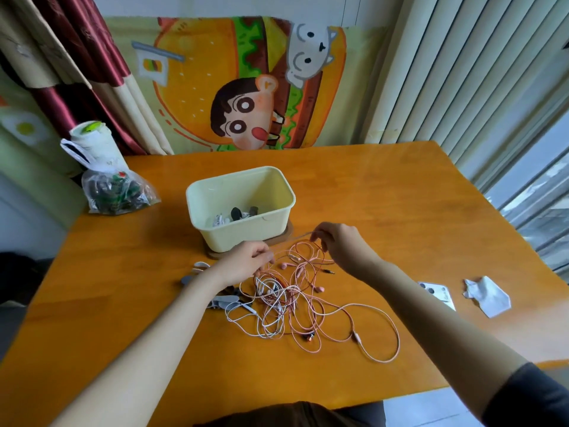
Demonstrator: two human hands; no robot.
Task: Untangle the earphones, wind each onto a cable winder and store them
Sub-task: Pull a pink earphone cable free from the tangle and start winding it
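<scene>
- Head view: the earphones (292,300) lay as a loose tangle of pink and white cords on the table (385,195), just in front of the cream bin (215,186).
- The left hand (246,257) pinched a pink strand at the far left edge of the tangle. The right hand (335,241) had its fingers curled round a strand, lifted near the bin.
- Grey cable winders (223,300) lay just left of the tangle, partly hidden by the left forearm.
- The cords looked light, thin and limp, so they would likely snag, and pulling hard would tighten any knot.
- A free end seemed the best hold, such as the plug (330,271). It could be fed back through the loops without tugging at the buds' fragile joints.
</scene>
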